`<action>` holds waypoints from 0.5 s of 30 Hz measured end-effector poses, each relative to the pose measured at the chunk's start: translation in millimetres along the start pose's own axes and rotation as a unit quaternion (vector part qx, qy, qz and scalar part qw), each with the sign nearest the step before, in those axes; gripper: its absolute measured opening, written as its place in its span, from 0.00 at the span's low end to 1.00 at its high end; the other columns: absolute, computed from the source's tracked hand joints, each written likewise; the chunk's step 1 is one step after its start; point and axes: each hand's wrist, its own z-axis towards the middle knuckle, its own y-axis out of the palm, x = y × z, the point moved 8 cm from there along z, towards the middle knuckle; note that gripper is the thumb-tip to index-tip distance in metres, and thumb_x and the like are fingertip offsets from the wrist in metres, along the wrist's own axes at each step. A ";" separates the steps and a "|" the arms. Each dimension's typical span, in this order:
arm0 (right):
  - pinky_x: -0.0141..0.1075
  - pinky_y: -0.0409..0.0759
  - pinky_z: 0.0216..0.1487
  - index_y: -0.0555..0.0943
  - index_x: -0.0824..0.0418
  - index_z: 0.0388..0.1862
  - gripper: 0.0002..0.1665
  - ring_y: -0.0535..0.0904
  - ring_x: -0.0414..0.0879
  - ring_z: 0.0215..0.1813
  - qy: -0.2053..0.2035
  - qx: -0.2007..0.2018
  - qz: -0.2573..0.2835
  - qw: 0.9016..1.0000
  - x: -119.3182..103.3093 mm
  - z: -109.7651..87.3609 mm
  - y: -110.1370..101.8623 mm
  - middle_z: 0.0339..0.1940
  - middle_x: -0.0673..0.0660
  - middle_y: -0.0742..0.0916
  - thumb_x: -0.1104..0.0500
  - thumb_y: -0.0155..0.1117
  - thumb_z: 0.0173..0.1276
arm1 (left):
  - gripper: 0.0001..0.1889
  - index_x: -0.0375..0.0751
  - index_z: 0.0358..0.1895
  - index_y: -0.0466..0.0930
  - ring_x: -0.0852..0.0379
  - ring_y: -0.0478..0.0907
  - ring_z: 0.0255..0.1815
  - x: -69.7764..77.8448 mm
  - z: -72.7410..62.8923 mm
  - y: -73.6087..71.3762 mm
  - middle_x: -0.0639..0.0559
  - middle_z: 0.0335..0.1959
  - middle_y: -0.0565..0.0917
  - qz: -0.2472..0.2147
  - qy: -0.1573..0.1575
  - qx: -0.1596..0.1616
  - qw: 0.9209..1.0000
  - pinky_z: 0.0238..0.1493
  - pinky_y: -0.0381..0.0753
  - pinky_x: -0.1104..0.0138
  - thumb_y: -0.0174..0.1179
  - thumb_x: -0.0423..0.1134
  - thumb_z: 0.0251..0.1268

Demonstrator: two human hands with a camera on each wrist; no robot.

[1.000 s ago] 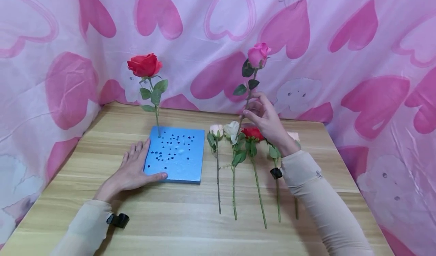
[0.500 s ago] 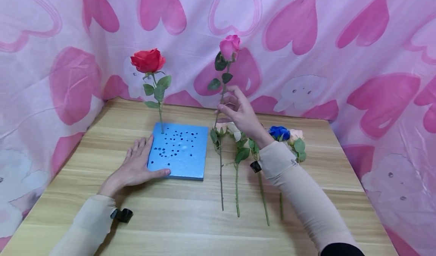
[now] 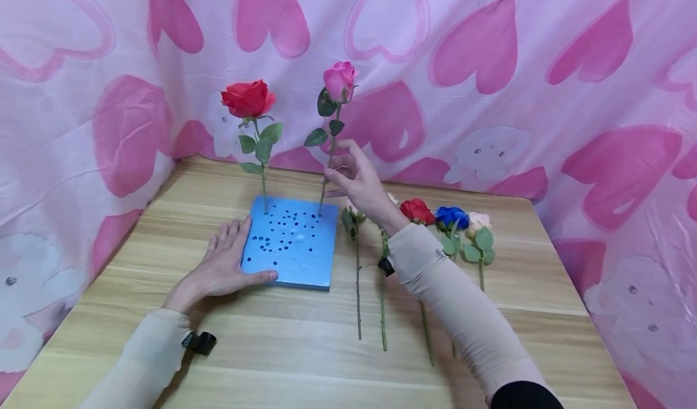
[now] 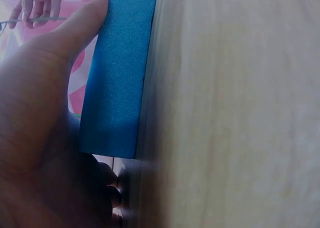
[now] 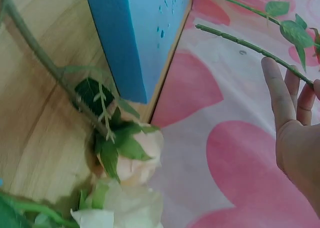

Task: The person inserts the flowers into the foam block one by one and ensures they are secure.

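My right hand (image 3: 359, 185) pinches the stem of a pink rose (image 3: 339, 81) between thumb and fingers, bloom upward. In the right wrist view the lower end of its stem (image 5: 232, 38) is free in the air, apart from the block. Beneath it, a blue foam block (image 3: 299, 270) dotted with holes lies on the table. A red rose (image 3: 248, 99) stands upright in the block near its far left corner. My left hand (image 3: 223, 267) rests against the block's left side, fingers extended, with its thumb over the near edge.
Right of the block lie several roses, including a red rose (image 3: 417, 210), a blue rose (image 3: 451, 216) and a pale pink rose (image 3: 479, 222). My right forearm partly covers them. A heart-patterned curtain (image 3: 490, 46) hangs behind the wooden table (image 3: 272, 360).
My right hand has carried the pink rose leftward, from over the lying roses to above the block's far right part. The left hand stays at the block.
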 end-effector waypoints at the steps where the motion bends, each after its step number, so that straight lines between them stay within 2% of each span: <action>1: 0.69 0.91 0.53 0.71 0.57 0.73 0.22 0.90 0.57 0.53 0.001 -0.001 -0.001 1.000 1.5 1.8 2.0 0.51 0.64 0.86 0.69 0.61 0.86 | 0.76 0.40 0.93 0.30 0.20 0.29 0.90 -0.1 0.1 0.1 0.23 0.91 0.34 -0.001 -0.001 0.000 1.000 0.86 0.30 0.26 0.73 0.76 0.62; 5: 0.69 0.91 0.52 0.67 0.65 0.76 0.25 0.90 0.53 0.51 0.001 -0.007 -0.003 1.000 9.0 8.6 10.8 0.50 0.63 0.86 0.70 0.61 0.86 | 0.76 0.40 0.93 0.30 0.20 0.29 0.90 -0.9 0.2 0.4 0.23 0.91 0.33 -0.003 -0.004 0.000 1.000 0.86 0.29 0.27 0.73 0.76 0.62; 8: 0.70 0.91 0.52 0.68 0.65 0.75 0.24 0.90 0.52 0.50 0.002 -0.009 0.003 1.000 14.2 12.1 17.5 0.48 0.62 0.86 0.71 0.60 0.86 | 0.76 0.40 0.93 0.29 0.20 0.29 0.90 -0.6 -0.1 0.6 0.23 0.91 0.34 -0.001 -0.005 0.000 1.000 0.86 0.29 0.27 0.73 0.76 0.62; 15: 0.62 0.94 0.49 0.73 0.55 0.71 0.23 0.90 0.52 0.49 0.016 0.004 0.005 1.000 26.3 21.5 29.5 0.49 0.66 0.87 0.72 0.61 0.85 | 0.75 0.38 0.93 0.31 0.20 0.31 0.91 0.5 0.4 -1.1 0.23 0.91 0.36 0.000 -0.001 0.003 1.000 0.86 0.29 0.26 0.73 0.76 0.62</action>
